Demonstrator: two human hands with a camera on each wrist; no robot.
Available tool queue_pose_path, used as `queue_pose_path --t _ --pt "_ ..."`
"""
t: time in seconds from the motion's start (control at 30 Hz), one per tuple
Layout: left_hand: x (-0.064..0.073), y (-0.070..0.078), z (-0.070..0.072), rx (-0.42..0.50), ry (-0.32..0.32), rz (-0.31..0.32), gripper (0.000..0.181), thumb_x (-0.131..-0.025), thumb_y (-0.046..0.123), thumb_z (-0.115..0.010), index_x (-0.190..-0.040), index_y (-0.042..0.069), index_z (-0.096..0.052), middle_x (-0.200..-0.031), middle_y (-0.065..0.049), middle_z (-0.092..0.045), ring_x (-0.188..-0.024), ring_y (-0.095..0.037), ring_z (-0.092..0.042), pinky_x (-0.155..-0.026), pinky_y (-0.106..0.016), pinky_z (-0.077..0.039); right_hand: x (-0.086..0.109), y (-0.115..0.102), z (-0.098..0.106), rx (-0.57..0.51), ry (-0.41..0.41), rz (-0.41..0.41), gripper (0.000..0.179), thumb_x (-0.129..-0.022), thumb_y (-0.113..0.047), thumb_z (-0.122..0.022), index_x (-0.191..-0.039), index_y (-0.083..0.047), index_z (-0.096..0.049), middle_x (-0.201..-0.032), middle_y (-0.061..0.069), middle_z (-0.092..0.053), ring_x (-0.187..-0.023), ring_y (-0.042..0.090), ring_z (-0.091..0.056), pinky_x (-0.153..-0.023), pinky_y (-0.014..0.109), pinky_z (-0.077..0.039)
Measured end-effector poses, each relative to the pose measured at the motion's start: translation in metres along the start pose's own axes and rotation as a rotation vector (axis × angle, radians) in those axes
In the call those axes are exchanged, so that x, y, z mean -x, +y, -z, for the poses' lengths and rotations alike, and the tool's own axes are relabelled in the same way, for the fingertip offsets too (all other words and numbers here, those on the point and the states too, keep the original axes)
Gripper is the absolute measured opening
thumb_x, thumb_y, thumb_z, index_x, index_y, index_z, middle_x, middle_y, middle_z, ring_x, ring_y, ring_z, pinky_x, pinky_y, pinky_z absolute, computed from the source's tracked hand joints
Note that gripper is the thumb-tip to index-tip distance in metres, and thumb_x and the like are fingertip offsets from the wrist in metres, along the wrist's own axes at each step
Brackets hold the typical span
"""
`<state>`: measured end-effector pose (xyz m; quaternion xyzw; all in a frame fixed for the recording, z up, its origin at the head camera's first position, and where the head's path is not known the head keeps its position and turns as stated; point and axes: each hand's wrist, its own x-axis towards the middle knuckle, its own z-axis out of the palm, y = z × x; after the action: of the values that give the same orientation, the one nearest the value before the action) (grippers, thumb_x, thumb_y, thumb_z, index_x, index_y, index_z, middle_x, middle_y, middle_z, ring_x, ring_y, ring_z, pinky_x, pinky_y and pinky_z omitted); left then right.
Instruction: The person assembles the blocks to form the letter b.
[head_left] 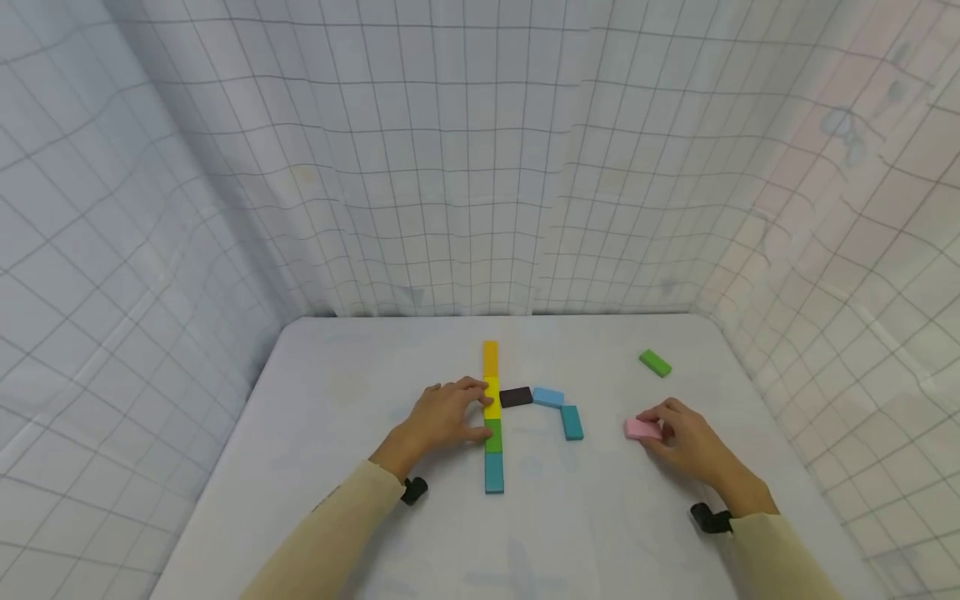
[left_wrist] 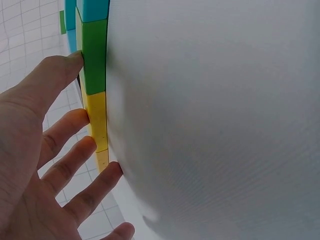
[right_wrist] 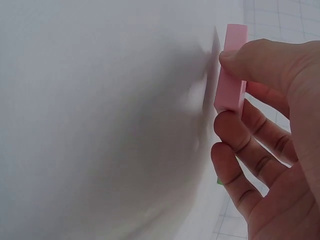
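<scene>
Currently, the pink block (head_left: pixel 634 428) is in the right hand (head_left: pixel 686 446), on the right-hand part of the table (head_left: pixel 570 517), well apart from the other joined blocks. The thumb presses one broad face, with fingers bent behind it and one fingertip at its end, so the hand grasps it in a pinch. Whether its underside meets the tabletop, I cannot tell. Farther back, beyond this hand, a loose green block (head_left: pixel 656 363) lies aslant by itself.

Toward the middle of the table, four blocks stand end to end in a straight column running away from the person: a teal block (head_left: pixel 494 473) nearest, then a green block (head_left: pixel 493 440), a yellow block (head_left: pixel 494 412) and an orange block (head_left: pixel 491 358) farthest. The left hand (head_left: pixel 442 417) reaches this column from its left side. Its thumb touches the green block and two fingertips touch the yellow one; the fingers are spread and fairly straight, not clasped round anything.

From the yellow block's right side a black block (head_left: pixel 516 397) extends, slightly slanted. A light blue block (head_left: pixel 548 397) adjoins its right end, and a second teal block (head_left: pixel 572 423) turns toward the person from there, their corners meeting.

Light sleeves (head_left: pixel 337 525) cover both forearms, and white grid-patterned cloth (head_left: pixel 450 167) surrounds the table behind and at both sides.
</scene>
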<state>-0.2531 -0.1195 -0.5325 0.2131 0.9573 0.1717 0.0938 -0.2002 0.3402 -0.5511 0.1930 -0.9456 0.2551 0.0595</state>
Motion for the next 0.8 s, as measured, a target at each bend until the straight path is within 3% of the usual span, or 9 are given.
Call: queue_pose_path --t 0.5,0.8 --pt "0.000 0.001 0.002 -0.036 -0.001 0.002 0.055 -0.100 0.055 -0.091 -0.144 0.025 -0.081 -0.175 0.000 -0.061 -0.155 -0.038 -0.066 -0.135 -0.073 -0.045 -0.007 -0.014 0.000 -0.002 -0.034 0.010 0.036 -0.095 -0.003 -0.095 -0.129 -0.009 -0.082 -0.111 -0.002 -0.070 -0.092 0.007 -0.059 -0.075 0.021 -0.053" --pt "0.000 0.000 0.001 -0.023 -0.002 0.000 0.053 -0.099 0.054 -0.092 -0.143 0.025 -0.081 -0.174 -0.001 -0.062 -0.156 -0.036 -0.065 -0.135 -0.073 -0.045 -0.009 -0.027 0.002 -0.014 -0.012 0.070 0.037 -0.093 0.001 -0.095 -0.127 -0.008 -0.083 -0.111 -0.001 -0.070 -0.091 0.011 -0.062 -0.076 0.022 -0.056"
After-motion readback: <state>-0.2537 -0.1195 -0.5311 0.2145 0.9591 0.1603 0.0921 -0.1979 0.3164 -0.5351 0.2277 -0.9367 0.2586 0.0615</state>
